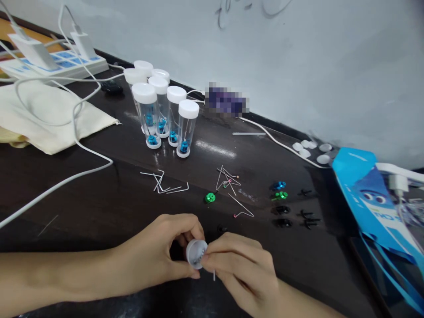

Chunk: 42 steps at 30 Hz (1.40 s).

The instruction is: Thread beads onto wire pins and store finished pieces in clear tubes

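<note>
My left hand [165, 247] is closed round a small round white cap [191, 254], its hollow side tilted up. Tiny dark metal pieces lie inside the cap. At its right rim the fingertips of my right hand [241, 265] are pinched together. A short thin metal rod [213, 275] sticks out below those fingers; its other end is hidden. Just beyond the hands are a green metal spool-like part [210, 197], several bent wires with small coloured tips [243, 207] and several L-shaped hex keys [177, 190].
Several clear tubes with white caps [188, 110] stand at the back, blue parts inside. Blue, green and black small parts [281, 195] lie to the right, near a blue package [367, 190]. A power strip [79, 68], white cable [76, 141] and cream cloth bag [49, 110] occupy the left.
</note>
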Motion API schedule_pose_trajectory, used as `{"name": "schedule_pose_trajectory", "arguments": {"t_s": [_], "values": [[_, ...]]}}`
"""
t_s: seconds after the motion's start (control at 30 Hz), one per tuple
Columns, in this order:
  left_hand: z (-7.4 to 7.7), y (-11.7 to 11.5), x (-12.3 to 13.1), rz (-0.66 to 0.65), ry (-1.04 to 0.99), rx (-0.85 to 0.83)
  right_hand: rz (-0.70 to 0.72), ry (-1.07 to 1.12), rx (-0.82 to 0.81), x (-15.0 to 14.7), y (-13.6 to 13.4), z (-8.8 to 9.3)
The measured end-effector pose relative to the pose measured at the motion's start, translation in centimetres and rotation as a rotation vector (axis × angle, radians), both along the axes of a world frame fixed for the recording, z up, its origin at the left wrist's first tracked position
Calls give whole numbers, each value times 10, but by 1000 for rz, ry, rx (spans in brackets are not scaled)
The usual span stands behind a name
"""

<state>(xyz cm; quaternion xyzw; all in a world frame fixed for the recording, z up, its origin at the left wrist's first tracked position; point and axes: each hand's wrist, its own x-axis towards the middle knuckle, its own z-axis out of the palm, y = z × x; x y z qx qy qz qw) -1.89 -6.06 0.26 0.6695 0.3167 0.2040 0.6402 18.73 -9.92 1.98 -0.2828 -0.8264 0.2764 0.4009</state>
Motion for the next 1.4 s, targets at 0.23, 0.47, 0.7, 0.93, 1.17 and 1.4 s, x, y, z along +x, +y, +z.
{"name": "schedule_pose_trajectory", "arguments": {"t_s": [0.23, 0.47, 0.7, 0.93, 1.17, 1.4], "values": [[2, 1, 0, 15, 18, 8, -83, -67, 39, 2, 0, -3], [2, 2, -1, 31, 76, 146, -129, -182, 107, 5, 1, -5], [0, 4, -1, -2, 53, 289, -118, -368, 209, 7, 2, -6], [-2, 3, -3, -29, 65, 348, -78, -407, 227, 5, 3, -6], [0, 3, -3, -45, 92, 340, -159, -309, 136, 9, 7, 0], [1, 5, -3, -42, 83, 338, -152, -374, 103, 11, 6, -4]]}}
